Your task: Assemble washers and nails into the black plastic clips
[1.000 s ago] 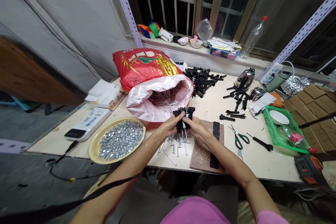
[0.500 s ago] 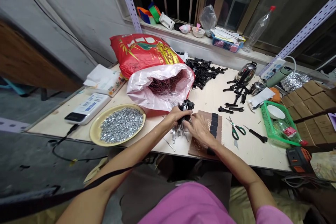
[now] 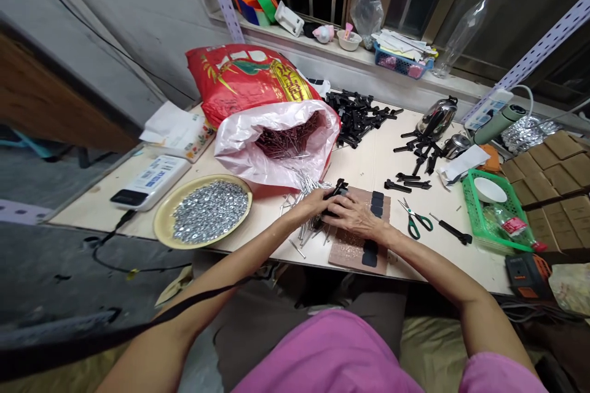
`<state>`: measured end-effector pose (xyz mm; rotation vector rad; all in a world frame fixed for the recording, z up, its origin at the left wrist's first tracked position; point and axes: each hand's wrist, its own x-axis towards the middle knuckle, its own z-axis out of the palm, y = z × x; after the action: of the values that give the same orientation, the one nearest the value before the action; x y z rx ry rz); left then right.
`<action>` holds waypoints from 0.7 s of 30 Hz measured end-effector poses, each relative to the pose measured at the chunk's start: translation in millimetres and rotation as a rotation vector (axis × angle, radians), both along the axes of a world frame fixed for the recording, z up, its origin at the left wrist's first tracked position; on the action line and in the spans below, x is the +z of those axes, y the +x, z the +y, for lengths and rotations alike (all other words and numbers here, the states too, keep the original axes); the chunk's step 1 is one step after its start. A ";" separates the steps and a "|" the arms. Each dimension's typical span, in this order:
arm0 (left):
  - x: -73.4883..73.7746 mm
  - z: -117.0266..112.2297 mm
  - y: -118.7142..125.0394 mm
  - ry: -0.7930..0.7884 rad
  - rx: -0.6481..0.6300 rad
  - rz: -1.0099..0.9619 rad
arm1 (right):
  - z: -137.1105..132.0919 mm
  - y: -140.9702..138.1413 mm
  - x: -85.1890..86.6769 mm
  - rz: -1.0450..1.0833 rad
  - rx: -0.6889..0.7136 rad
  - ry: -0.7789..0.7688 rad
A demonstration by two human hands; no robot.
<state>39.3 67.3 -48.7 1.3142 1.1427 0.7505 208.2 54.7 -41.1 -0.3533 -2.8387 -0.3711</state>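
Observation:
My left hand (image 3: 314, 205) and my right hand (image 3: 351, 216) come together at the table's front, both closed round a black plastic part (image 3: 340, 186). Its top sticks out between them; the fingers hide the rest. Around my left hand lies a heap of long thin metal pins (image 3: 308, 186), some of them under the wrist. Below my right hand is a brown board (image 3: 346, 253) with a row of black square pads (image 3: 377, 204). Behind the hands, the open mouth of a red and white sack (image 3: 230, 146) shows many more pins inside.
At left stand a yellow dish (image 3: 159, 228) of small metal pieces and a white power bank (image 3: 152, 181). Black plastic parts (image 3: 357, 116) are piled at the back. Green scissors (image 3: 415, 220), a screwdriver (image 3: 452, 228) and a green basket (image 3: 470, 209) lie to the right.
My hands have lowered the black parts toward the board's left edge, and my right hand now covers more of them. More loose pins show behind my left hand. The view has shifted slightly.

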 end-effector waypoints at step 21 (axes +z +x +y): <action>13.8 -96.3 -214.2 0.469 0.299 1.057 | 19.0 -50.5 -5.5 -0.290 0.246 -0.141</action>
<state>-175.0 -28.9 -34.9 2.0629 2.1174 0.5292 157.7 73.6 -46.6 0.0300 -3.1519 -0.1854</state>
